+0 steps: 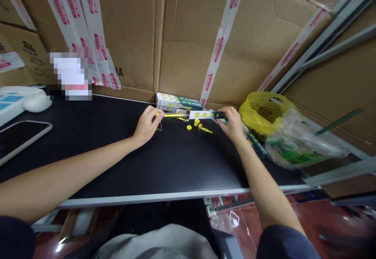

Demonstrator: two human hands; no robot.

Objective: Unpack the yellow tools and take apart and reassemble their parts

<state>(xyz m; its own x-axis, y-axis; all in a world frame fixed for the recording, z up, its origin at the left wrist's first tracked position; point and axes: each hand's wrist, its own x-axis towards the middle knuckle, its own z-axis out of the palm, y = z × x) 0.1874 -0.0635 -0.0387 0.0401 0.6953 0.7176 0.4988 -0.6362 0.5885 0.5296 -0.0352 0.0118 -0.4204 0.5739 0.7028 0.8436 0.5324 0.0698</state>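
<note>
I record the left hand [149, 123] pinching a yellow stick [171, 115] at the left end of a printed carton [202, 114], pinched by the right hand [232, 124].

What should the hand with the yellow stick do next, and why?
Perhaps the left hand should gently slide the yellow stick straight toward the printed box: its far end is at the box's near end, and the right hand holds the other end.
</note>
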